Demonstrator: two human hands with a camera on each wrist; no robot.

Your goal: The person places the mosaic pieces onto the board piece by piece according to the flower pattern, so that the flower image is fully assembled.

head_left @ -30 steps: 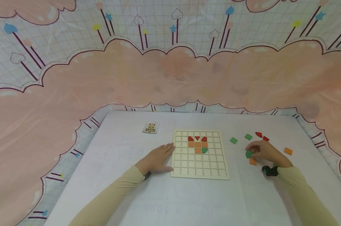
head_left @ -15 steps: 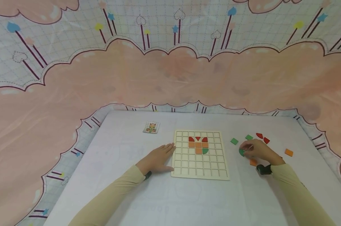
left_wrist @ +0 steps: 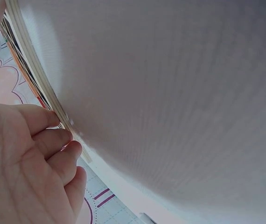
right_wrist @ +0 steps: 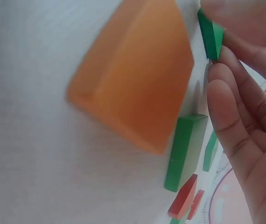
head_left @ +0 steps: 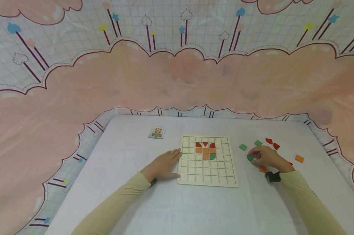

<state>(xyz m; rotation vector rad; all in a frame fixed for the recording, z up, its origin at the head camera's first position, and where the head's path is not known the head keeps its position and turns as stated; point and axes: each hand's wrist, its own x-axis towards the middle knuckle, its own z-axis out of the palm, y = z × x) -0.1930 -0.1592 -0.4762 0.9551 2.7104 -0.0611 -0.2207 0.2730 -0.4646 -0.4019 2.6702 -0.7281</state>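
Note:
A pale wooden grid board [head_left: 191,167] lies in the middle of the table, with red, orange and green tiles set in its upper cells. My left hand [head_left: 164,164] rests along the board's left edge, fingers touching it; the left wrist view shows the fingertips against the board's side [left_wrist: 44,91]. To the right of the board, my right hand [head_left: 266,157] pinches a green tile with a curved edge [head_left: 249,158] low over the table. In the right wrist view part of this green tile [right_wrist: 211,36] shows between thumb and fingers.
Loose tiles lie around the right hand: a green square [head_left: 243,147], another green square [head_left: 258,143], red curved pieces [head_left: 276,146], an orange square [head_left: 299,158] and a nearer orange tile [head_left: 262,169]. A small pattern card [head_left: 157,132] lies beyond the left hand.
My right hand has moved a little left toward the board with the green tile, then barely shifted in the last half second. The left hand stays on the board's edge.

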